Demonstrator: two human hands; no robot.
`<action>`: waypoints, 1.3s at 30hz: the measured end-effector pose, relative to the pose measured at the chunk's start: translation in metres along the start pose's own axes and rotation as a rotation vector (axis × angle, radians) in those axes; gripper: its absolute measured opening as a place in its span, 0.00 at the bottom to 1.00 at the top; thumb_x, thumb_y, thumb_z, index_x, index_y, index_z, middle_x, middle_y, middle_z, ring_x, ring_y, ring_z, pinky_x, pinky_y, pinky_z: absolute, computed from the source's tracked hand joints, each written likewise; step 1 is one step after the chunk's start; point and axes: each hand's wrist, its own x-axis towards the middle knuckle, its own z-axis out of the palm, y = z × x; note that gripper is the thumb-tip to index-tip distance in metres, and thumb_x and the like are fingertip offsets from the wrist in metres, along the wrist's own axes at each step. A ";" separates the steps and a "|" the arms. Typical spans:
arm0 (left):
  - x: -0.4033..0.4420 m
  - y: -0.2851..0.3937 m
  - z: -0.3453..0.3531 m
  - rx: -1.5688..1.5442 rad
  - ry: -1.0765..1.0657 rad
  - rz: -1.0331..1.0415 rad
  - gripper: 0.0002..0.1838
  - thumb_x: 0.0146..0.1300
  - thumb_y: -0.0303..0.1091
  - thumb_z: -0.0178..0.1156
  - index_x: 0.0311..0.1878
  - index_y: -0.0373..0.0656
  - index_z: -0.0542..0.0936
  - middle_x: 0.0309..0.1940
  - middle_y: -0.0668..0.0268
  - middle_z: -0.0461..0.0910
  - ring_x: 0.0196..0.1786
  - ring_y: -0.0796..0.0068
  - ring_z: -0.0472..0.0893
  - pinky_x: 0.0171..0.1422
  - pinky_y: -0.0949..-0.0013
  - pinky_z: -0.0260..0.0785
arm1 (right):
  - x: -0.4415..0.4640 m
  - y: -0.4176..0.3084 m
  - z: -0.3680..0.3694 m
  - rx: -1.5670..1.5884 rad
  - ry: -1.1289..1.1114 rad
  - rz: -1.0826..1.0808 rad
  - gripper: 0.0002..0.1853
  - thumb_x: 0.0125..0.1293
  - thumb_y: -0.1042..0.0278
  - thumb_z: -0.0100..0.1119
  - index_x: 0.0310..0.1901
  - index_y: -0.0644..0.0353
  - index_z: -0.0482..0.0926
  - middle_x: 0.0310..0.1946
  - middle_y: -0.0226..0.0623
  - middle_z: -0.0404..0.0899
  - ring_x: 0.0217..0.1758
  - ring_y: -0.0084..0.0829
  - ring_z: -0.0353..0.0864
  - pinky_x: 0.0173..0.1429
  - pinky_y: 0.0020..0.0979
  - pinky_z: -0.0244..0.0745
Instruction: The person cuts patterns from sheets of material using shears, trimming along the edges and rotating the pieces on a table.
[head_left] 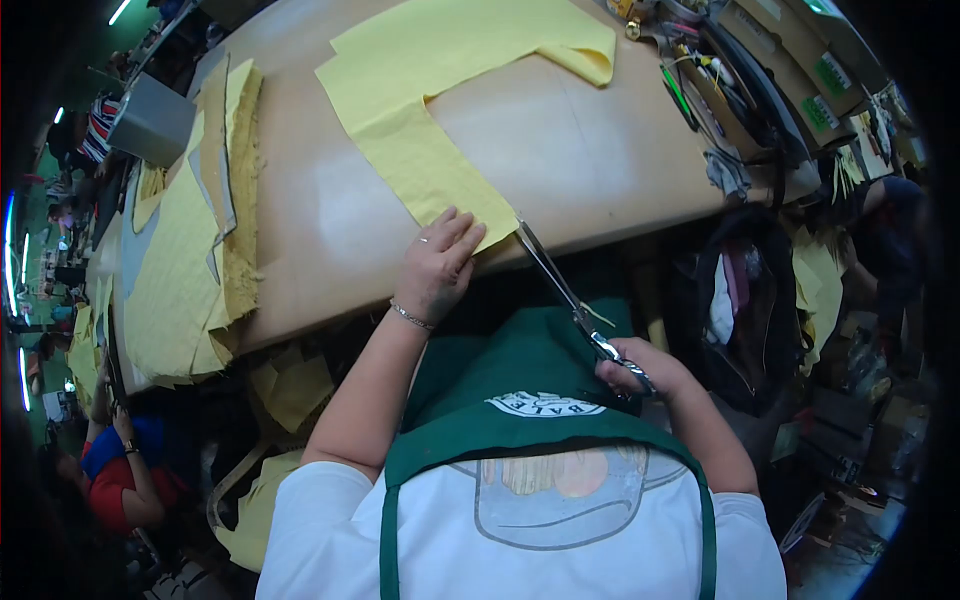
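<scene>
My left hand (440, 262) lies on the lower end of a yellow cloth piece (400, 140), its fingers extended on the cloth near the table's front edge. In my right hand (640, 368) are the handles of large metal scissors (560, 290), held in front of the green apron. The scissor tips touch the right corner of the cloth's lower end. The cloth bends into an angled shape across the table (570, 170), with a folded flap at its upper right.
At the left, more yellow cloth (185, 270) lies stacked with pattern pieces by a grey box (152, 120). Pens, tools and cardboard boxes (790, 60) stand at the right. Below hangs a black bag (745, 310). A person in red (125, 490) is at the lower left.
</scene>
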 end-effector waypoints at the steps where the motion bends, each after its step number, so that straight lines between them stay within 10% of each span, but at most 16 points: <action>1: -0.003 0.002 -0.002 0.011 -0.016 0.007 0.24 0.40 0.18 0.58 0.46 0.45 0.77 0.46 0.57 0.74 0.54 0.55 0.71 0.55 0.61 0.67 | -0.005 0.002 0.000 0.021 -0.015 0.014 0.33 0.47 0.29 0.53 0.25 0.60 0.69 0.18 0.31 0.71 0.22 0.21 0.71 0.28 0.24 0.67; 39: -0.029 0.008 0.006 0.140 -0.032 0.004 0.24 0.44 0.31 0.62 0.49 0.57 0.76 0.53 0.69 0.71 0.60 0.66 0.67 0.57 0.55 0.60 | 0.019 -0.022 0.014 0.043 0.100 -0.006 0.36 0.43 0.26 0.53 0.24 0.59 0.67 0.14 0.24 0.65 0.17 0.16 0.66 0.21 0.19 0.63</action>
